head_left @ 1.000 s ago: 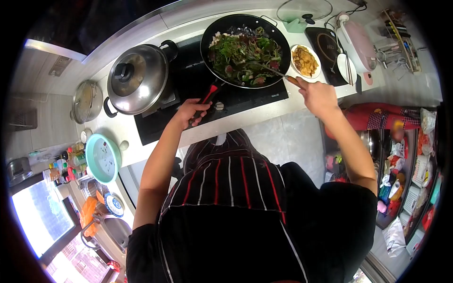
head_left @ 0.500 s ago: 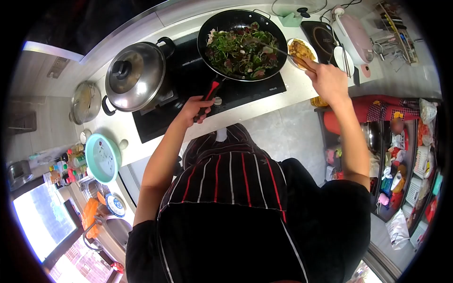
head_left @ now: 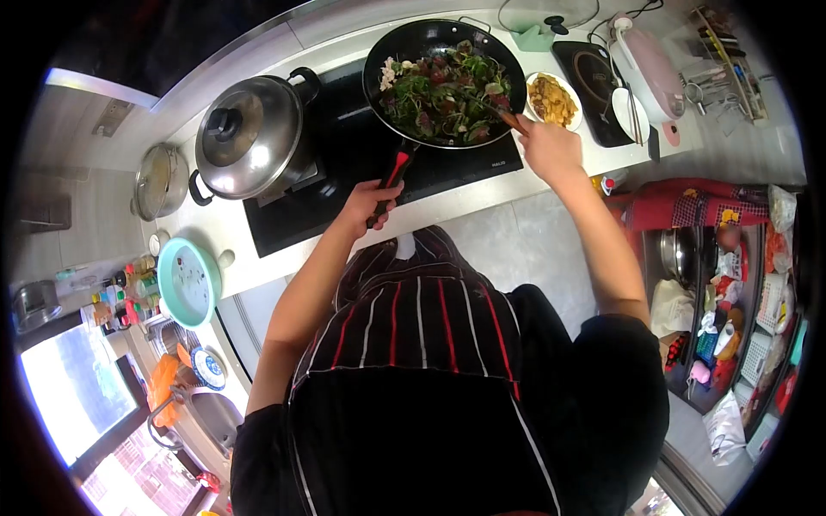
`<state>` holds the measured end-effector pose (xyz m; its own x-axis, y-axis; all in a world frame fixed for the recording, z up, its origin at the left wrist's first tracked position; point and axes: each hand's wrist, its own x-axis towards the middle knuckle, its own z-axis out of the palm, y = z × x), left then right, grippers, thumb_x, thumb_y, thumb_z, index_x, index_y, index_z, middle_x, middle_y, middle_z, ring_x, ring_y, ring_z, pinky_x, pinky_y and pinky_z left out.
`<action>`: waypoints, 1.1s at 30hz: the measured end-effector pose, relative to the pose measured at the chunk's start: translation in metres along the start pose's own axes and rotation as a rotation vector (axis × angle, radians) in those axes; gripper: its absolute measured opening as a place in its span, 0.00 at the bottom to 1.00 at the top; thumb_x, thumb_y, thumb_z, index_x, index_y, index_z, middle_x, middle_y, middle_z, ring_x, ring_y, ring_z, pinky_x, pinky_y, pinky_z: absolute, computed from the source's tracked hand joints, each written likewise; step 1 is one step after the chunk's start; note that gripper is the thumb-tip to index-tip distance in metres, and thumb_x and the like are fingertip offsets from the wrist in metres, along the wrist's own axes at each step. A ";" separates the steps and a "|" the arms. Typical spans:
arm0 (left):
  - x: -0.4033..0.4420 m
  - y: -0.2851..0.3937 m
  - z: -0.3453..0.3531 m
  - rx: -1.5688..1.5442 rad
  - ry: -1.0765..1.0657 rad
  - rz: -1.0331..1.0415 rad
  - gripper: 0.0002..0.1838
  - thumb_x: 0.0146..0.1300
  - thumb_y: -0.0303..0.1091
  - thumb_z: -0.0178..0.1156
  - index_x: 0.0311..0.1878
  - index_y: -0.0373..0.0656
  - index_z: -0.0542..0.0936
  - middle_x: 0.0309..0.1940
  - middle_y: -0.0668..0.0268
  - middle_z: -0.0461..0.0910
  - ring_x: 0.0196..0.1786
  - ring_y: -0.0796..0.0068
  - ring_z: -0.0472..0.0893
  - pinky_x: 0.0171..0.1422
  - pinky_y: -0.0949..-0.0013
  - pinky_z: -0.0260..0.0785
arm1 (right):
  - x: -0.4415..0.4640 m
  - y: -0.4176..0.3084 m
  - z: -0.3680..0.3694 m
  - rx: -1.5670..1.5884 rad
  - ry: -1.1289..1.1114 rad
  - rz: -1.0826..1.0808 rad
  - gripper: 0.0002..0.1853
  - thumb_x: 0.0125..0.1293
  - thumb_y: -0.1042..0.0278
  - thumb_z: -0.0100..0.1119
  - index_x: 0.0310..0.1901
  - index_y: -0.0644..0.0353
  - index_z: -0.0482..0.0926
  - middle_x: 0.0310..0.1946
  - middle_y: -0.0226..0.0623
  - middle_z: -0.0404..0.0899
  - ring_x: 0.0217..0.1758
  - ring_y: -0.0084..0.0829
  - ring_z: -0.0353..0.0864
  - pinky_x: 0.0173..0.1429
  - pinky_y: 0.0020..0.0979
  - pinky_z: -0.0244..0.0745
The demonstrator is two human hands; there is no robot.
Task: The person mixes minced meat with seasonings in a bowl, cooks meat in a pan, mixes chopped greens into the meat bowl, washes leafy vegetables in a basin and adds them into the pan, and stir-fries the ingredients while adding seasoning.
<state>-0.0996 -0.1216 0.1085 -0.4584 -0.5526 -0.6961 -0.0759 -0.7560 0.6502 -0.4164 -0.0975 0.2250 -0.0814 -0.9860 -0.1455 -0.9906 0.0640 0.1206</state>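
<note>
My left hand (head_left: 370,206) is closed around the black and red handle (head_left: 398,168) of a wok (head_left: 420,38) on the black cooktop. Leafy greens (head_left: 447,96), green with dark red, fill much of the wok, with pale pieces (head_left: 391,72) at the left side. In my right hand (head_left: 552,152) is a spatula (head_left: 513,122), gripped by its brown handle at the wok's right edge. Its far end reaches into the greens, where the blade is hidden. Beside the wok, close to my right hand, sits a plate of yellow-brown cooked food (head_left: 552,101).
A lidded steel pot (head_left: 258,129) stands left of the wok. Further left are a glass lid (head_left: 162,182) and a turquoise basin (head_left: 188,284). To the right are a small cooker plate (head_left: 594,76), a white bowl with chopsticks (head_left: 630,116) and a pink appliance (head_left: 650,69).
My right hand has drawn left and slightly down with the spatula, toward the wok's near right edge. The greens have shifted, showing more pale pieces at left. My left hand keeps hold of the handle.
</note>
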 end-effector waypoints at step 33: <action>-0.120 -0.081 -0.098 0.386 0.167 0.335 0.24 0.57 0.42 0.63 0.56 0.42 0.77 0.31 0.61 0.80 0.30 0.74 0.78 0.30 0.71 0.71 | 0.052 0.027 0.111 0.523 -0.154 -0.096 0.30 0.64 0.72 0.56 0.68 0.56 0.63 0.49 0.41 0.78 0.43 0.32 0.78 0.49 0.28 0.71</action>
<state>0.0485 -0.0285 0.1091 -0.3687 -0.8133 -0.4501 -0.2845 -0.3622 0.8876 -0.4597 -0.1297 0.1117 0.0354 -0.9598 -0.2786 -0.9135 0.0820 -0.3986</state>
